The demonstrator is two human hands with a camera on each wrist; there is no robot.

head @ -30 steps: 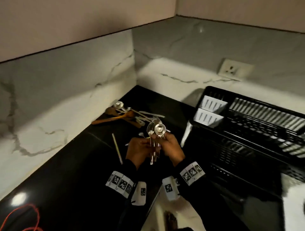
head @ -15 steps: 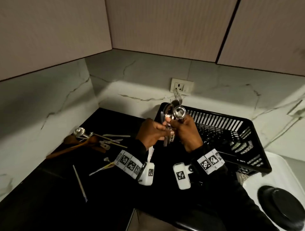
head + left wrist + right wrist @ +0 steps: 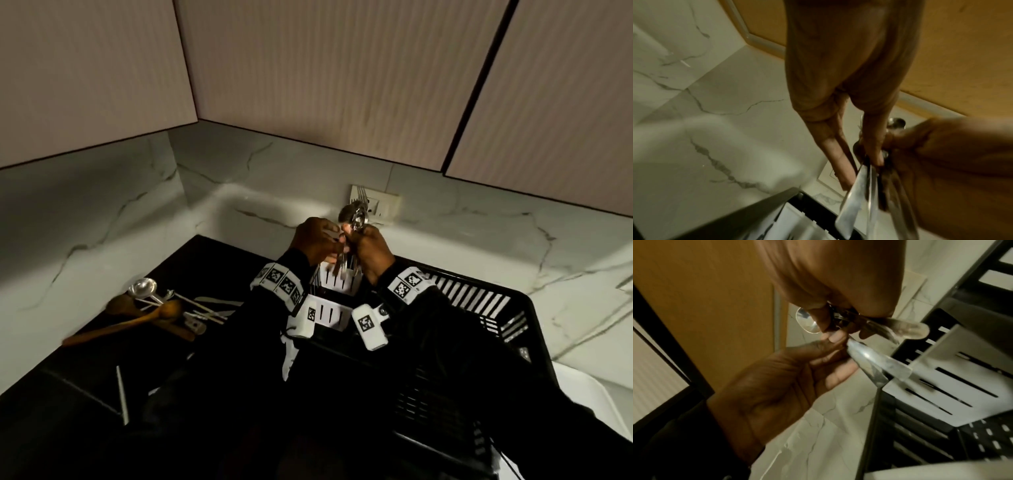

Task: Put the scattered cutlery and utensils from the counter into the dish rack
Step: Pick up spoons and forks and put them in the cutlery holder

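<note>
My right hand (image 3: 358,241) grips a bundle of steel cutlery (image 3: 354,216), spoon bowls and fork tines up, handles pointing down. My left hand (image 3: 337,241) pinches one of the handles (image 3: 869,360) just below the right hand (image 3: 838,318). The handle tips hang just above the white slotted cutlery holder (image 3: 337,282) at the near-left corner of the black dish rack (image 3: 513,301). More utensils lie on the black counter to the left: a steel ladle (image 3: 142,287), wooden spoons (image 3: 137,322) and flat steel pieces (image 3: 212,310).
A thin pale stick (image 3: 121,394) lies alone on the counter in front of the pile. A wall socket (image 3: 376,204) sits behind the hands on the marble backsplash. Cabinets hang above. A white tray edge (image 3: 589,394) shows right of the rack.
Both hands have carried the cutlery bundle from over the counter rightward to the rack. The bundle now hangs over the white cutlery holder.
</note>
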